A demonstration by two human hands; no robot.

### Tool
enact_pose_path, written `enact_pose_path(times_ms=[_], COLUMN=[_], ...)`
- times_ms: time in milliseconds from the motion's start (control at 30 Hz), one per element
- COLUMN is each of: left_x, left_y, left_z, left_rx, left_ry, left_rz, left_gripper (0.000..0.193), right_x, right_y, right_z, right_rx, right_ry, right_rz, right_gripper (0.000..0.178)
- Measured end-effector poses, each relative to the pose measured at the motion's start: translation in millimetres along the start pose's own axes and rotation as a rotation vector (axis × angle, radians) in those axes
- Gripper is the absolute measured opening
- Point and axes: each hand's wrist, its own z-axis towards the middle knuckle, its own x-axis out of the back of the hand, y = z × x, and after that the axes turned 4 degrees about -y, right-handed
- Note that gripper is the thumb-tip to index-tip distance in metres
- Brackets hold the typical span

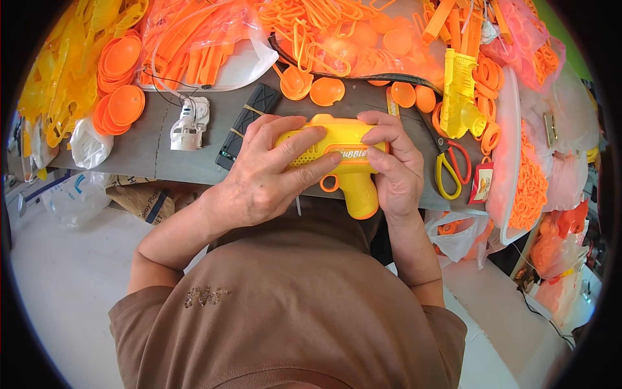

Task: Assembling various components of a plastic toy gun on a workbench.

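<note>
Between both hands, just over the table's front edge, is a yellow toy bubble gun [358,189] with an orange trigger; its grip points toward me. My left hand [272,155] has its fingers closed over the gun's left part and side. My right hand [396,165] grips its right end, thumb and fingers pressed on the body. To the left of the gun a black rectangular case [251,117] with a rubber band round it lies on the table. A white plastic mechanism [190,123] lies farther left. Right of my right hand are scissors [448,172] with red and yellow handles.
Orange discs [120,110] and yellow plastic parts [61,78] pile up at the left. Orange loops [311,29] and bagged parts line the back. A yellow gun shell [459,91] stands by orange rings [489,78]. A tub of small orange pieces [528,194] sits right.
</note>
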Motion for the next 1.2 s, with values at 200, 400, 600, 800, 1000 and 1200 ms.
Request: enact_pose_path(times_ms=[200, 400, 600, 800, 1000, 1200], left_x=[3, 16, 8, 32, 31, 45], left_y=[1, -2, 22, 45, 51, 53], left_z=[4, 21, 9, -12, -46, -92], left_rx=[0.011, 0.205, 0.043, 0.207, 0.342, 0.537], left_ry=[0.018, -0.108, 0.283, 0.118, -0.194, -0.172], left_rz=[-0.009, -0.086, -0.094, -0.512, -0.768, -0.867], left_gripper=[0.051, 0.064, 0.062, 0.082, 0.067, 0.061], right_x=[-3, 3, 4, -17, -51, -72], right_y=[0, 4, -39, -66, -49, -28], right_z=[-1, -5, -24, -42, -26, -26], right_rx=[0.103, 0.059, -0.007, 0.325, 0.575, 0.535], right_ry=[-0.023, -0.010, -0.017, -0.343, -0.695, -0.726], right_rz=[-0.356, -0.290, -0.333, -0.865, -0.916, -0.831], right_gripper=[0.021, 0.042, 0.074, 0.074, 0.069, 0.068])
